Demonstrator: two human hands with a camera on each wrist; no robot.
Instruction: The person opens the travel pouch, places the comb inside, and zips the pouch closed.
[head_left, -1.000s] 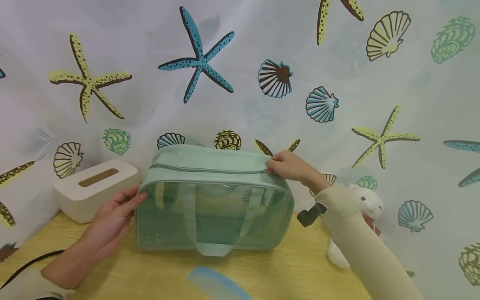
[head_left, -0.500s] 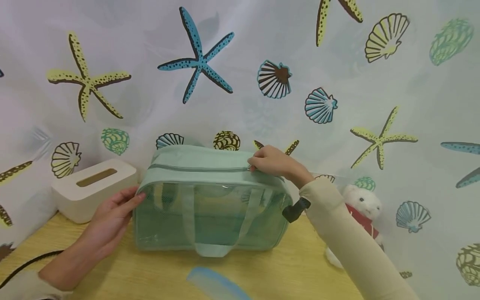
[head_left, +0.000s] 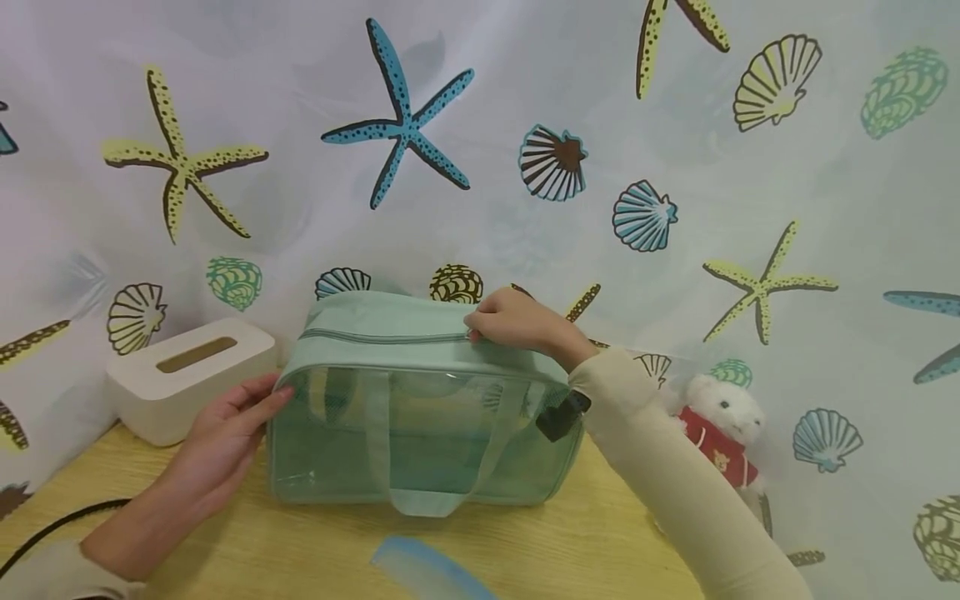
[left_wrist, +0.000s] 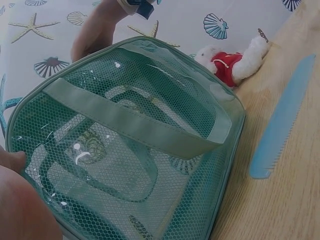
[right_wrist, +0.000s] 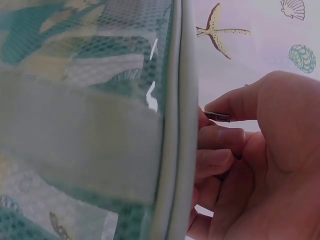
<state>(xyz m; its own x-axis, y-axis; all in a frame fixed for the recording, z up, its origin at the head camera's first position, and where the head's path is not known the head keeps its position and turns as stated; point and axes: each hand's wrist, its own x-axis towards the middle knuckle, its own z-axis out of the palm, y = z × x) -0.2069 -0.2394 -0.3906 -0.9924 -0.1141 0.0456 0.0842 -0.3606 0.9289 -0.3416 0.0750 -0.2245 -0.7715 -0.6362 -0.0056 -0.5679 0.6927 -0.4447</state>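
Note:
A mint-green toiletry bag (head_left: 330,454) with clear front panel and strap handle (head_left: 431,502) stands upright on the wooden table. My left hand (head_left: 225,433) holds its left end, thumb on the front edge. On top, my right hand (head_left: 517,321) pinches the zipper pull right of the bag's middle; the right wrist view shows the metal zipper pull (right_wrist: 218,117) between thumb and finger. The zipper (head_left: 375,338) runs left from there; whether its teeth are joined I cannot tell. Through the clear panel, mesh and the far handle show in the left wrist view.
A white tissue box (head_left: 191,367) stands behind my left hand. In front of the bag lies a blue comb (head_left: 427,567). A white plush toy in a red top (head_left: 720,433) sits at right. Behind hangs a sea-print curtain (head_left: 480,167).
My right hand has slid left along the top of the bag with the zipper pull, from near its right end. My left hand and the bag have stayed put.

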